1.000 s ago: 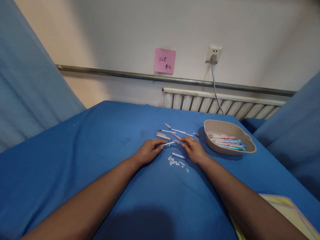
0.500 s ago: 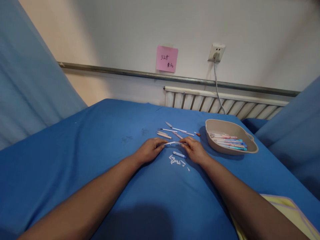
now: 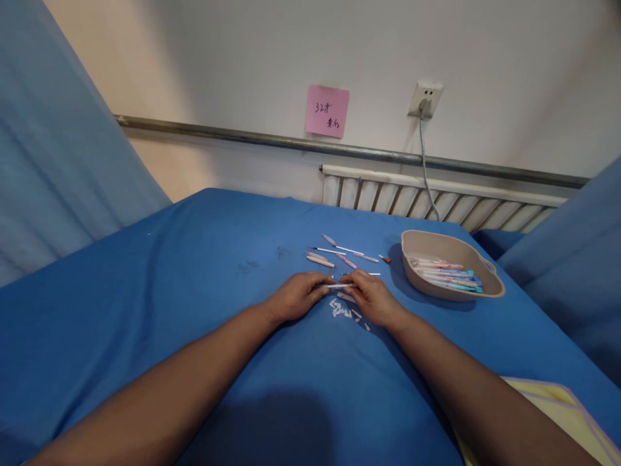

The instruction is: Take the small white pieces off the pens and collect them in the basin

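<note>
My left hand (image 3: 303,295) and my right hand (image 3: 372,296) meet close together over the blue cloth. Between their pinched fingertips runs a thin white stick (image 3: 338,285), which looks like a pen part; its ends are hidden in the fingers. A pen barrel piece (image 3: 346,297) lies just below, partly covered by my right hand. Nearer to me is a small heap of white pieces (image 3: 341,309). Behind the hands lie pen refills (image 3: 330,250), peach pen barrels (image 3: 321,261) and a pinkish pen barrel (image 3: 346,261). Another white refill (image 3: 374,274) shows behind my right hand.
A beige basket (image 3: 492,285) holding several pens (image 3: 449,277) stands at the right. A small brown-tipped piece (image 3: 385,259) lies beside it. Behind the table are a radiator (image 3: 383,193) and a plugged-in cable (image 3: 425,168). A yellow cloth (image 3: 553,408) lies front right.
Both hands have come closer together and slightly nearer to me; less of the white stick shows between them. A refill behind my right hand is now visible. The view has shifted slightly.
</note>
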A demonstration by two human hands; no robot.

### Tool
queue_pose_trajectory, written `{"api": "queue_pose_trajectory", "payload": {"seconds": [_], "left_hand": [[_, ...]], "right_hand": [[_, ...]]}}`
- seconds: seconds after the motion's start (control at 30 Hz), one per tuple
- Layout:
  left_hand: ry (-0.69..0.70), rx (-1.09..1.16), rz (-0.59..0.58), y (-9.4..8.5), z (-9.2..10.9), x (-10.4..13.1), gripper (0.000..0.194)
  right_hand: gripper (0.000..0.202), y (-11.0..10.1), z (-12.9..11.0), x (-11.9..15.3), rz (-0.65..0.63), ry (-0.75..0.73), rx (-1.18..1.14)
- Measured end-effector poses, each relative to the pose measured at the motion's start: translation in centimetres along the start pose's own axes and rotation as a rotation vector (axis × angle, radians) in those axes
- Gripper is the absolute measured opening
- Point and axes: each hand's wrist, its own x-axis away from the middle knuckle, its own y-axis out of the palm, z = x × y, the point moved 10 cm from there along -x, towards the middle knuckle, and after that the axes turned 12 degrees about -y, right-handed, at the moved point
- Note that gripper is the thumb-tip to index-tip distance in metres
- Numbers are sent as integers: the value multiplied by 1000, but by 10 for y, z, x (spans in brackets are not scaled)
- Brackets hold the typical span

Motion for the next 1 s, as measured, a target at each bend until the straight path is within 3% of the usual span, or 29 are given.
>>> {"api": "queue_pose_trajectory", "payload": {"seconds": [0.27, 0.63, 0.9, 1.0], "left_hand": [[-22, 45, -35, 3, 0, 1, 23], [-13, 43, -27, 1, 4, 2, 26], [51, -58, -38, 4, 11, 5, 27], [42, -78, -37, 4, 11, 5, 26]], "right_hand": [[8, -3, -6, -2, -15, -11, 65], [20, 0, -6, 0, -87, -12, 94], [24, 13, 4, 2, -137, 136, -145], [22, 17, 12, 6, -89, 205, -244]]}}
